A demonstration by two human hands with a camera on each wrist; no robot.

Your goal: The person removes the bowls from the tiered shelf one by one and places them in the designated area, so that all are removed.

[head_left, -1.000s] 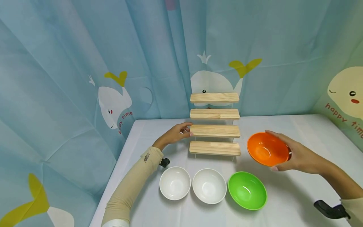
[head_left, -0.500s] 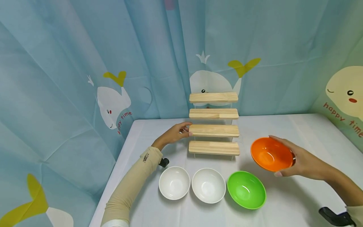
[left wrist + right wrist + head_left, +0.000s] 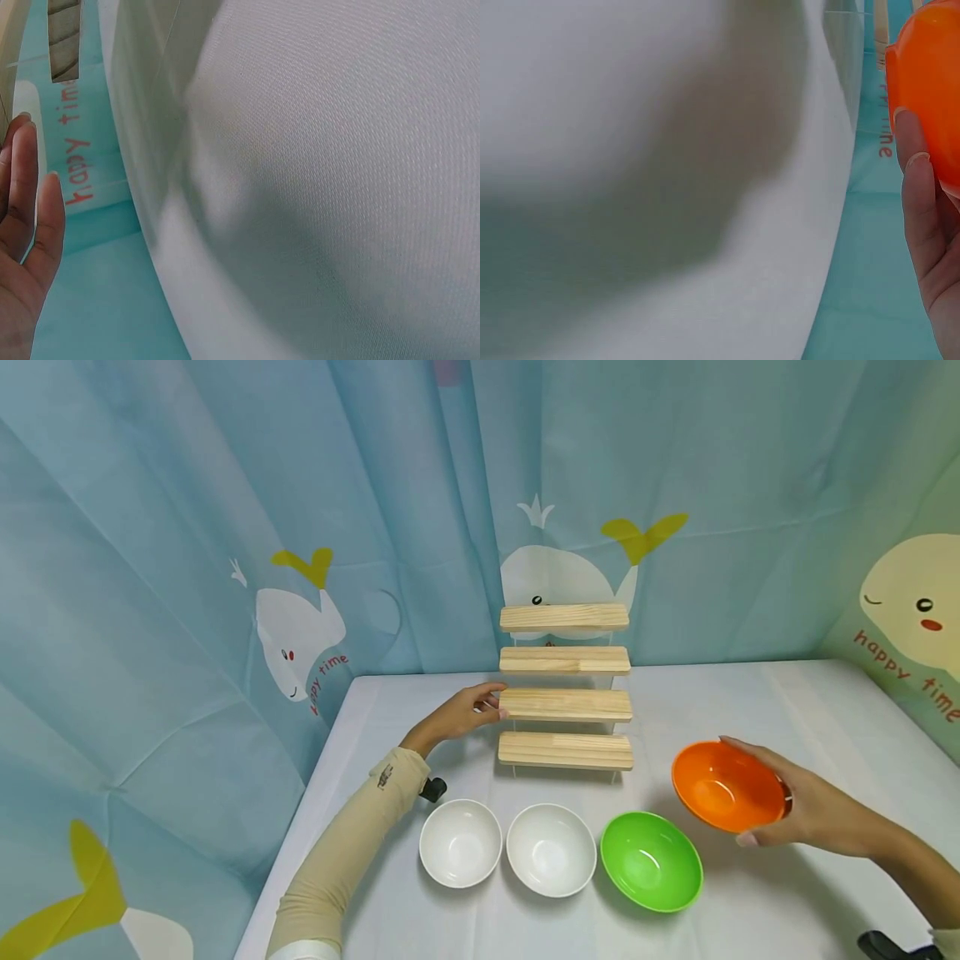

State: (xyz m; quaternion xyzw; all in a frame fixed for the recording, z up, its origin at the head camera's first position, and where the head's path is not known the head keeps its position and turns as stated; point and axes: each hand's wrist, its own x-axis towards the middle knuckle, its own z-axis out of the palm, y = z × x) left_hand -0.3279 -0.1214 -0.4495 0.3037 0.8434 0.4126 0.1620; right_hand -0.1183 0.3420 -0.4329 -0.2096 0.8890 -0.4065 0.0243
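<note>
My right hand (image 3: 806, 802) grips an orange bowl (image 3: 727, 787) by its right side, holding it above the table to the right of the green bowl. Its opening tilts toward the head camera; in the right wrist view, fingers lie along the outer wall of the orange bowl (image 3: 934, 82). At the left end of the second-lowest board of a four-step wooden display rack (image 3: 566, 704), my left hand (image 3: 459, 713) pinches the board's end with thumb and forefinger. In the left wrist view only part of the left hand (image 3: 30, 225) shows, beside the board's edge.
Along the front of the rack stand a small white bowl (image 3: 461, 843), a larger white bowl (image 3: 551, 850) and a green bowl (image 3: 652, 862) in a row. A white cloth covers the table (image 3: 750, 693). Blue printed curtains (image 3: 420, 527) hang behind and left.
My right hand has brought the orange bowl down and slightly to the right, nearer the table's front. The left hand stays at the rack, and the other bowls have not moved.
</note>
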